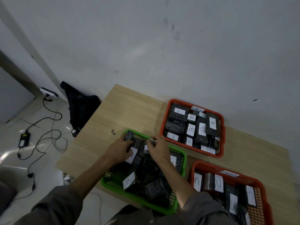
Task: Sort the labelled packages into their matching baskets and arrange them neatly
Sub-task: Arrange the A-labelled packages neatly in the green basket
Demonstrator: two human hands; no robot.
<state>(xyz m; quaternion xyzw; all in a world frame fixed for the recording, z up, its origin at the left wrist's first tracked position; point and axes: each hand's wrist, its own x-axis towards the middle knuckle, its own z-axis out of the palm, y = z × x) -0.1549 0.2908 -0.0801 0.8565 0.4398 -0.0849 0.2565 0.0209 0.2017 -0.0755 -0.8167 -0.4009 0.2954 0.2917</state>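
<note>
Hands work in the green basket (178, 207): left hand (120, 149) grips a black package (129, 135), right hand (158, 149) pinches another's label (152, 140), likely to read it

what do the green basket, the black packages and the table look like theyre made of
Green basket: likely moulded plastic, with slotted lattice walls and a uniform colour.
Black packages: seemingly glossy plastic wrap, with crinkled highlights; white labels look like paper.
Table: matte light wood or wood-look laminate, with straight grain lines.
</note>
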